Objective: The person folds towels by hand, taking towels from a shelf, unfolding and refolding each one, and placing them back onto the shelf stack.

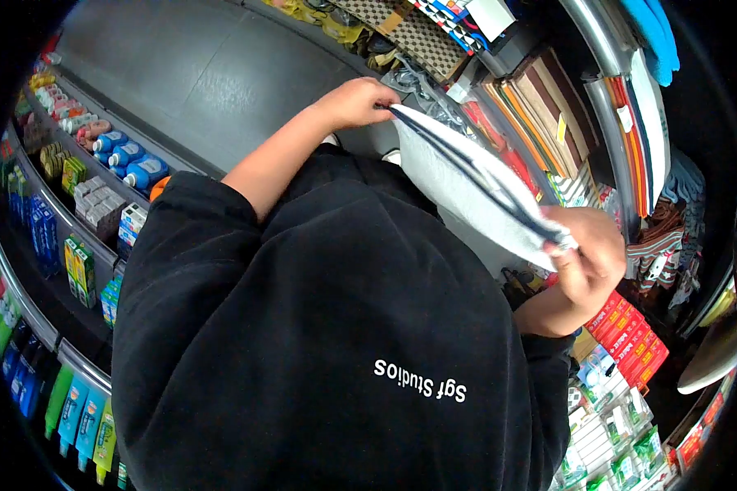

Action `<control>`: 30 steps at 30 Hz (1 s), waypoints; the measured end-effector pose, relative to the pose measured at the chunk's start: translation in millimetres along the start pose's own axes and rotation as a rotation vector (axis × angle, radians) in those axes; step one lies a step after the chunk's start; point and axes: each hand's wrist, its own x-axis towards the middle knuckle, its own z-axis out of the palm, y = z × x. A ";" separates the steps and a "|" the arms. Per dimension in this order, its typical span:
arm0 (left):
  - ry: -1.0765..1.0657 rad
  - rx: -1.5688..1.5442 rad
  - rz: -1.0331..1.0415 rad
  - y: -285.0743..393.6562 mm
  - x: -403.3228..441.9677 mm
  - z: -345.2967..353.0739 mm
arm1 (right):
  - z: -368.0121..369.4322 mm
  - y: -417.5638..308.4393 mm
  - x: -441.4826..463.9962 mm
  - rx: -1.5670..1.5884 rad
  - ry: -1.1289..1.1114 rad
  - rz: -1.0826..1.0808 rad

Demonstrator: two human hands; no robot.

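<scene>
A white towel-like cloth (458, 188) with dark edging is stretched between my two hands. My left hand (356, 103), in the upper middle, pinches its far left corner with fingers closed. My right hand (590, 250) grips the opposite end between thumb and fingers, nearer to the shelves on the right. The cloth hangs folded, its dark edges running side by side with a narrow gap between them. Its lower part is partly hidden behind my black shirt (327, 327).
On the left, curved shelves hold blue bottles (146, 172), small boxes (80, 270) and toothpaste tubes (72, 409). Folded cloths (549, 106) are stacked on the right, above red boxes (628, 335) and packaged goods (622, 442). Grey floor (180, 74) stretches ahead.
</scene>
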 end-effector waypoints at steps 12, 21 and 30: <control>0.255 0.059 0.004 26.2 1.5 -64.0 | -18.0 20.2 -39.5 -0.204 0.463 0.180; 0.336 0.074 -0.026 61.8 8.1 -99.7 | -22.0 56.2 -72.8 0.064 0.782 0.225; 0.174 -0.433 0.019 82.7 26.6 -104.7 | -31.7 81.8 -110.4 0.340 1.089 0.318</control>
